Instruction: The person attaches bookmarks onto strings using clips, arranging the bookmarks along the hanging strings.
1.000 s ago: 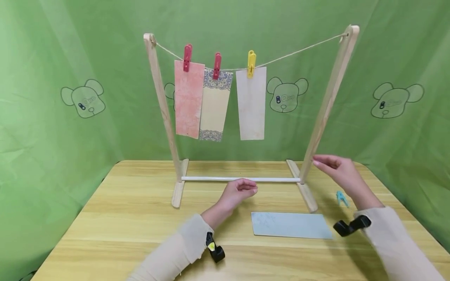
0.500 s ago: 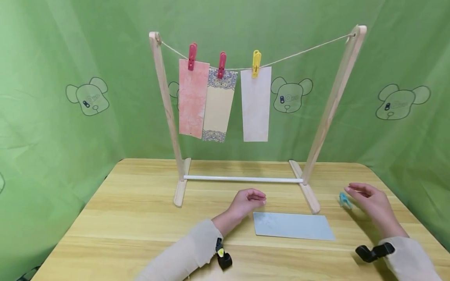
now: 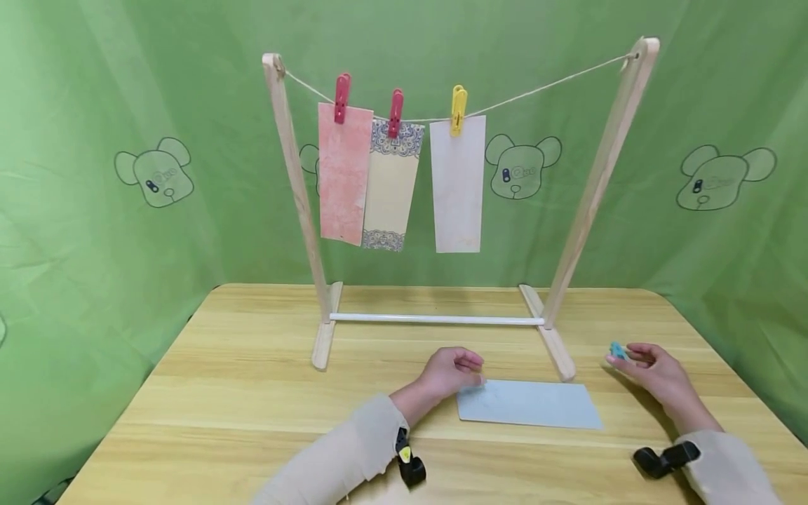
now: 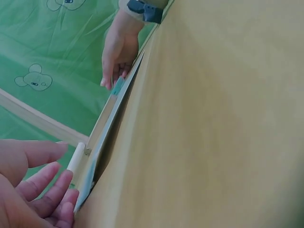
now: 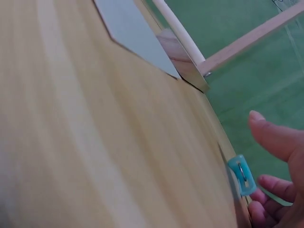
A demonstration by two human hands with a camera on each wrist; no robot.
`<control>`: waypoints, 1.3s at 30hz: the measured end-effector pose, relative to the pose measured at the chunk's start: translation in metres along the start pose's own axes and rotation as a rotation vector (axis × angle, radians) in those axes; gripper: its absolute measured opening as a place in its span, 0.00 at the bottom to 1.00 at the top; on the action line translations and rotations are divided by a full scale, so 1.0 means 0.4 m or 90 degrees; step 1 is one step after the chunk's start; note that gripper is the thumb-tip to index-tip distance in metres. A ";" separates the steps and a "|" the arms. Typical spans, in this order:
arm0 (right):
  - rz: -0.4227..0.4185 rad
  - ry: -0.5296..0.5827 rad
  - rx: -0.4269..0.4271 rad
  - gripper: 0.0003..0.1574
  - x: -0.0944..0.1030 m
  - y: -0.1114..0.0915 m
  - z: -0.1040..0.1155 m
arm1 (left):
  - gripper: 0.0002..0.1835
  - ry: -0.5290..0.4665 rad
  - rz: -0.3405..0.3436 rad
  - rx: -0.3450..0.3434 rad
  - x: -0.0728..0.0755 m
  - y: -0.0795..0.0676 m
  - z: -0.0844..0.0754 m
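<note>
A light blue card (image 3: 530,405) lies flat on the table. Over its left end hovers my left hand (image 3: 449,372), fingers loosely bent and holding nothing; the left wrist view shows thumb and fingers apart beside the card's edge. Right of the card, a turquoise clothespin (image 5: 242,175) sits on the table. My right hand (image 3: 659,375) is at the clothespin, its thumb raised away from it in the right wrist view. The fingertips (image 5: 259,195) are close against the clothespin; whether they touch it I cannot tell.
A wooden stand (image 3: 593,196) carries a sagging string (image 3: 549,85). From it hang a pink card (image 3: 345,179) and a patterned card (image 3: 391,189) on red clothespins, and a white card (image 3: 458,196) on a yellow clothespin (image 3: 459,111). A white rod (image 3: 435,319) joins the stand's feet.
My right hand has come down from beside the stand's right post to the turquoise clothespin. My left hand has moved right and nearer, from by the rod to the blue card's left end.
</note>
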State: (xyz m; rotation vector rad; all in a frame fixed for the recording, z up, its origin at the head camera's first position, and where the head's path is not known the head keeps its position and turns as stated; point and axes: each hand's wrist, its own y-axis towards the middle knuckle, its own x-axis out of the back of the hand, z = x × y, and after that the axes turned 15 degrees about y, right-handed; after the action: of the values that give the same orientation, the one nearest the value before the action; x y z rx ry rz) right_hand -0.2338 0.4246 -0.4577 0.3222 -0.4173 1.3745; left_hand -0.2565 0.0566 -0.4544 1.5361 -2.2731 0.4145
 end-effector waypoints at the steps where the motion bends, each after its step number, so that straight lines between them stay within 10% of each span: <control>1: -0.002 -0.008 -0.004 0.52 -0.003 0.001 0.001 | 0.13 0.015 -0.001 0.002 -0.001 -0.002 0.000; 23: -0.062 -0.128 0.015 0.40 -0.026 0.008 0.008 | 0.27 0.386 -0.037 -0.081 -0.018 -0.055 -0.013; 39: -0.122 -0.096 0.028 0.34 -0.013 -0.004 0.002 | 0.21 0.378 0.060 -0.043 0.026 -0.038 -0.018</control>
State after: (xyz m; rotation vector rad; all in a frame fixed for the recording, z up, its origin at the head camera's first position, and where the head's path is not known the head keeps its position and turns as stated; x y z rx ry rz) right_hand -0.2331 0.4195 -0.4595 0.4921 -0.4697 1.1770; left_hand -0.2448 0.0455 -0.4427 1.0862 -1.8678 0.7048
